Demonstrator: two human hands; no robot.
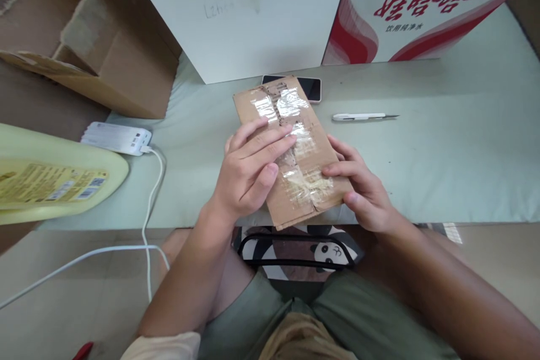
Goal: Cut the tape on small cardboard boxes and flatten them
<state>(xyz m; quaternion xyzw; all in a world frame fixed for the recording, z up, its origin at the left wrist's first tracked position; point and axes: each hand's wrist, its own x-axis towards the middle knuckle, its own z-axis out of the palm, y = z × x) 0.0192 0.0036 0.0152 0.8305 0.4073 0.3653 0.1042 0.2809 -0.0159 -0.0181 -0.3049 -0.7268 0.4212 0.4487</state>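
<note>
A small flat cardboard parcel (291,124) wrapped in clear tape lies at the near edge of the pale table (442,152). My left hand (248,169) rests on top of it, fingers stretched flat across the tape. My right hand (363,191) grips the parcel's near right corner, with the thumb at its near edge and the fingers lying on its top face.
A white utility knife (363,117) lies right of the parcel. A phone (312,89) sits partly under its far end. Behind stand a white box (240,11) and a red-and-white carton (422,5). At left are an open brown carton (105,45), a power bank (116,138) with cable, and a yellow bottle (50,180).
</note>
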